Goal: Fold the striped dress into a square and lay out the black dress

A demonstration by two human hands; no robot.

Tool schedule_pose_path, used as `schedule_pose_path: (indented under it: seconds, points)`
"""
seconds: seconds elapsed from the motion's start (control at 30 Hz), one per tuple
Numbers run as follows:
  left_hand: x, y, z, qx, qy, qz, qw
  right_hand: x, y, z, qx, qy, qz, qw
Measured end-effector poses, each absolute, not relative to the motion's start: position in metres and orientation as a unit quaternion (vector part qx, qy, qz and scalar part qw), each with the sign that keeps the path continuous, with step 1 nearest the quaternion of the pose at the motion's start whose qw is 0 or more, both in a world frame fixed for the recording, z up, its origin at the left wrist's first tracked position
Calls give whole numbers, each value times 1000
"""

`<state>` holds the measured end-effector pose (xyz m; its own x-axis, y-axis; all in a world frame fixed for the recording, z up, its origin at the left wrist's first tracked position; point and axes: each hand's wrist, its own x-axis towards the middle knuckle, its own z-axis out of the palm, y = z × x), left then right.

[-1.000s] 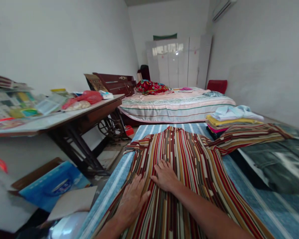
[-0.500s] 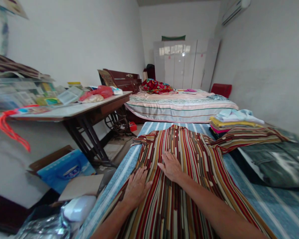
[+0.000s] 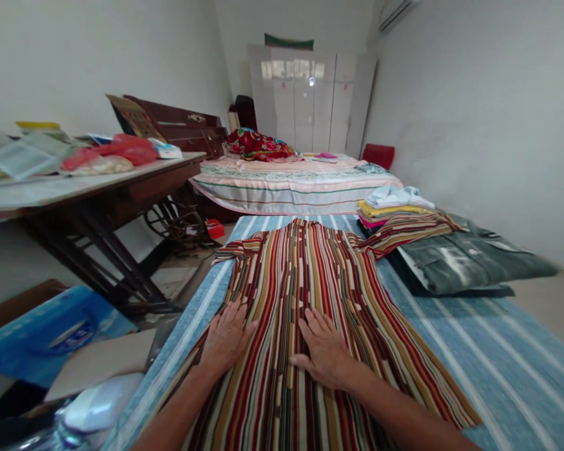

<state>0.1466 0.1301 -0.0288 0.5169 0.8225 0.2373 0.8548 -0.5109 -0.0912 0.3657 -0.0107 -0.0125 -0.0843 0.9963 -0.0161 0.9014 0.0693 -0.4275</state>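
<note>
A striped shirt (image 3: 282, 275) in red, brown, tan and cream lies spread out on a blue striped sheet (image 3: 455, 338). My left hand (image 3: 227, 337) rests flat on its left side, fingers stretched out. Near the shirt's middle, my right hand (image 3: 323, 351) also lies flat, the thumb apart from the fingers. Neither hand grips the cloth. The collar end points away from me. One sleeve is on the left; the other reaches right, over the edge of a folded stack.
Folded clothes (image 3: 395, 199) and dark green folded jeans (image 3: 470, 254) sit at the right. A cluttered sewing table (image 3: 136, 188) stands at the left, above a blue box (image 3: 61, 335). Behind is a bed (image 3: 291, 188) with a red floral bundle (image 3: 258, 145).
The view has turned rightward. My right hand has slid down the shirt toward me and its thumb has spread out. My left hand stays flat on the left side.
</note>
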Motion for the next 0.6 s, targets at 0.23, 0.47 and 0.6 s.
schedule_pose_path:
  seconds: [0.23,0.47,0.6]
  points:
    - [151,129,-22,-868,-484,-66,92,371,-20,-13,-673,-705,147,167]
    - [152,129,-19,-864,-494,-53,84,410,-61,-20,-740,-647,58,173]
    - [167,125,-13,-869,-483,-58,92,445,-82,-36,-773,-614,3,158]
